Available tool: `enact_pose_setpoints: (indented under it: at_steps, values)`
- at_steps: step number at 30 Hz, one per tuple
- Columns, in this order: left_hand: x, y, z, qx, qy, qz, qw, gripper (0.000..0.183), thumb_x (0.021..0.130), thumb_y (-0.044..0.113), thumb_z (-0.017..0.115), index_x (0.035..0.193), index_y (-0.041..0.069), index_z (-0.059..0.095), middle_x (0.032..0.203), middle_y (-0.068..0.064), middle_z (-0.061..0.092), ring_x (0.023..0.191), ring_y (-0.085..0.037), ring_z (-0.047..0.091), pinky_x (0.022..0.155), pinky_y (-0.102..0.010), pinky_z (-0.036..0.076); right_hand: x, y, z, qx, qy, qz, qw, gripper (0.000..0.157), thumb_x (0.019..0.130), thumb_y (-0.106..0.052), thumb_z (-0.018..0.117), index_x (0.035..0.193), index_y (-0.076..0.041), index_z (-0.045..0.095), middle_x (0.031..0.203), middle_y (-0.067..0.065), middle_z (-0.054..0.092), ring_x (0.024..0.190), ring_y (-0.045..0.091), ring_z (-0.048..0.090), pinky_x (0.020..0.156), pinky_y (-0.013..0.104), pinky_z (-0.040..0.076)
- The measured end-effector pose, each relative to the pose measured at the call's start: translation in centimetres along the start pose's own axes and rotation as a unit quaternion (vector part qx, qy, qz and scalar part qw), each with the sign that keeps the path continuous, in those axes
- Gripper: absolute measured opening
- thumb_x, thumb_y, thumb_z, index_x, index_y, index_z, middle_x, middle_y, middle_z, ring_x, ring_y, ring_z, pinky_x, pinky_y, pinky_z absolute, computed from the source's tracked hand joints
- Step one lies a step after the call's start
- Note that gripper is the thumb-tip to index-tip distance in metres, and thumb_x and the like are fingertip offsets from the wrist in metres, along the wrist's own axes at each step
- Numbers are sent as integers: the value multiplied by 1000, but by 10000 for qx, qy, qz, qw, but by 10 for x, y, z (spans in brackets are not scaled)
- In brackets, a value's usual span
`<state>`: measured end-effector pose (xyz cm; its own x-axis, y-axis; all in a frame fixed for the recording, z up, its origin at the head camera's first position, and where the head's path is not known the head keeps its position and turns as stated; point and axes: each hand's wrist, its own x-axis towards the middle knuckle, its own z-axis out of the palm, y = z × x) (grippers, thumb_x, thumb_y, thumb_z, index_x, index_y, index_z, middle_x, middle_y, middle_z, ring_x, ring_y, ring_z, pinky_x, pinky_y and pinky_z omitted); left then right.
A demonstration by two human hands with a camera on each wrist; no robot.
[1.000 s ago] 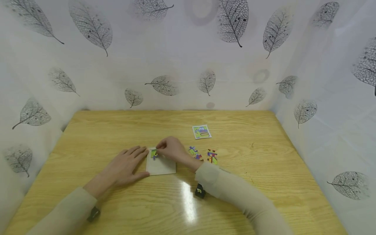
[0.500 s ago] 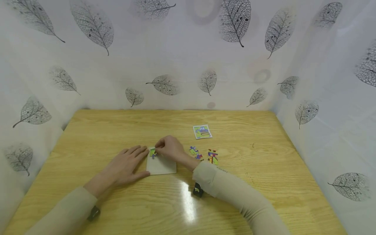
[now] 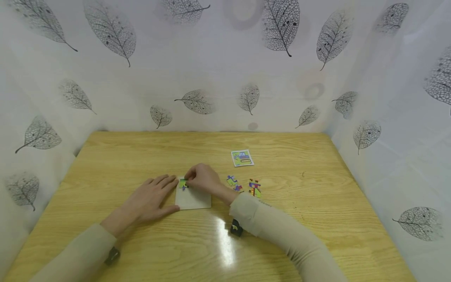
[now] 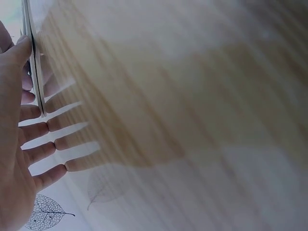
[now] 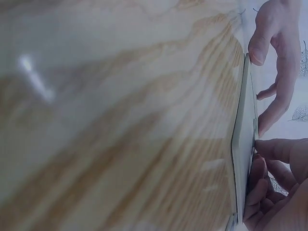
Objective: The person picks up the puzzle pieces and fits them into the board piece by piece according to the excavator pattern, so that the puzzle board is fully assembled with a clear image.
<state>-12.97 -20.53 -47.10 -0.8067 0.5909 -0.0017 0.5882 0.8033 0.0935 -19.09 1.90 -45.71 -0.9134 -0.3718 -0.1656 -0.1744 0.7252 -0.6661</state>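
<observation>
A pale square puzzle board (image 3: 197,201) lies flat on the wooden table. Green puzzle pieces (image 3: 182,183) sit in its far left corner. Along the board's left edge my left hand (image 3: 149,199) rests with spread fingers, thumb at the near corner; the left wrist view shows its fingertips on the tabletop. My right hand (image 3: 204,178) reaches over the board's far side, thumb and fingers curled together and pinching a small puzzle piece beside the green ones. That piece is mostly hidden by the fingers. In the right wrist view, the thumb and fingers (image 5: 274,149) are right at the board's surface.
Several colourful loose puzzle pieces lie right of the board, in a left group (image 3: 234,183) and a right group (image 3: 255,188). Behind them is a square picture card (image 3: 242,158) showing a vehicle. A leaf-patterned curtain (image 3: 218,70) bounds the table's back and sides.
My right hand has shifted slightly left, and its fingers now cover more of the pieces in the board's far left corner. The left hand and the loose pieces stay put.
</observation>
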Motion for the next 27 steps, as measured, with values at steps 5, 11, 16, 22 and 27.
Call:
enact_pose_setpoints:
  at_steps: [5,11,16,22,27]
  values:
    - [-1,-1,0,-22,-46,-45,10000,91,97,71,57,160,6,45,165,-15,48,151,-40,47,116,-62,46,2,-2,2,-144,8,-2,9999,17,90,-18,83,107,-16,83,94,-4,81,76,3,66,68,14,50]
    - [-2,0,0,-16,-66,-29,10000,90,98,71,57,160,6,45,164,-15,48,151,-41,47,116,-62,46,-1,-1,0,55,19,-65,10000,19,90,-17,82,108,-14,82,96,-1,81,77,4,66,68,15,51]
    - [-2,1,-1,16,-72,-12,10000,90,98,71,56,159,6,46,164,-16,48,150,-41,48,116,-63,47,-10,5,-12,596,-95,-219,9979,22,93,-17,80,114,-8,80,99,5,79,76,6,62,64,16,51]
    - [0,1,-2,27,-142,-68,9999,91,97,72,57,160,7,45,166,-15,46,151,-42,47,117,-63,46,-21,21,-36,966,-332,-639,9927,28,96,-17,77,121,-5,77,102,8,77,76,8,64,62,19,54]
    - [0,1,-3,31,-177,-89,9998,90,97,71,57,160,8,45,166,-16,46,151,-42,46,117,-64,45,-30,37,-53,962,-364,-913,9905,30,98,-17,75,126,-4,75,106,10,77,78,8,64,66,20,56]
